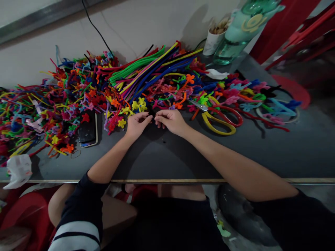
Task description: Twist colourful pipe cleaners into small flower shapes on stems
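My left hand [138, 124] and my right hand [172, 121] meet over the dark table, fingertips pinched close together. Between them is a small black fuzzy piece of pipe cleaner [151, 112], partly hidden by the fingers. Just behind the hands lie yellow pipe-cleaner flowers [140, 104]. A bundle of straight pipe cleaners [146, 71] in green, yellow, blue and other colours rests on the heap further back. To the right of my right hand are scissors [222, 120] with red and yellow handles, their blades pointing left.
A heap of colourful twisted pipe cleaners [62, 101] covers the left and back of the table [178, 160]. A phone [88, 129] lies at its front. At the back right stand a green bottle [230, 43] and a paper cup [213, 40]. Crumpled white plastic [19, 169] overhangs the front edge.
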`<state>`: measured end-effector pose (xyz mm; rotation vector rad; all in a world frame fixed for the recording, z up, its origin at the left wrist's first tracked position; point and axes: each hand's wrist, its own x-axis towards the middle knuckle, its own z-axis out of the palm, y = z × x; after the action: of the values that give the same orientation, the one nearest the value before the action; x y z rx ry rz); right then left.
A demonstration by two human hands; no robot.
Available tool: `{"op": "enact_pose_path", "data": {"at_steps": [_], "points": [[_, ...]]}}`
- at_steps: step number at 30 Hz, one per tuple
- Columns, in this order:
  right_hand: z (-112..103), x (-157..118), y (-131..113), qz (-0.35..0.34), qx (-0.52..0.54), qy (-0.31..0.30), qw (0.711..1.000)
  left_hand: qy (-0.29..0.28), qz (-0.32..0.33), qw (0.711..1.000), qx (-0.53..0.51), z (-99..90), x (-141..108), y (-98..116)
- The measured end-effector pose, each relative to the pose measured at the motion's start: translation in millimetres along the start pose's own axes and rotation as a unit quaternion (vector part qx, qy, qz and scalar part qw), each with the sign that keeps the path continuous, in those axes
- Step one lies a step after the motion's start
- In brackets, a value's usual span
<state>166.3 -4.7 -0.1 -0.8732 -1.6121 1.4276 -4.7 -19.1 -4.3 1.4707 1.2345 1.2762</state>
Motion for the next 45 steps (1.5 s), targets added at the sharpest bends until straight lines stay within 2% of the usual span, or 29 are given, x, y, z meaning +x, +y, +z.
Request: {"op": "enact_pose_path", "data": {"at_steps": [6,8,10,13,17,26,30,37,45], "points": [[0.1,1.3,2.1,-0.007,-0.004,-0.013,1.0,-0.003,0.031,0.999,0.023,0.6,-3.3,5.2],[1.6,0.4,2.1,-0.018,-0.018,0.013,1.0,0.021,0.013,1.0,0.004,2.1,-2.0,3.1],[3.1,-1.5,1.5,-0.057,-0.049,0.071,0.995,0.055,-0.013,0.998,-0.024,3.7,-0.2,0.5],[3.1,-5.5,-0.6,-0.16,-0.16,0.165,0.96,0.083,-0.043,0.994,-0.064,5.5,1.3,-0.7],[1.1,-9.0,-2.3,-0.277,-0.299,0.185,0.894,0.076,-0.065,0.992,-0.081,7.9,-1.2,4.7],[2.9,-10.4,-4.9,-0.342,-0.378,0.194,0.838,0.086,-0.078,0.988,-0.1,16.0,-8.8,12.2],[3.8,-11.0,-6.9,-0.329,-0.417,0.194,0.825,0.089,-0.088,0.986,-0.112,16.3,-8.3,11.9],[4.8,-12.3,-9.0,-0.245,-0.483,0.158,0.826,0.151,-0.078,0.984,-0.059,14.5,-8.5,10.2],[3.6,-11.7,-9.9,-0.257,-0.541,0.129,0.79,0.133,-0.056,0.99,-0.003,15.2,-12.3,14.0]]}}
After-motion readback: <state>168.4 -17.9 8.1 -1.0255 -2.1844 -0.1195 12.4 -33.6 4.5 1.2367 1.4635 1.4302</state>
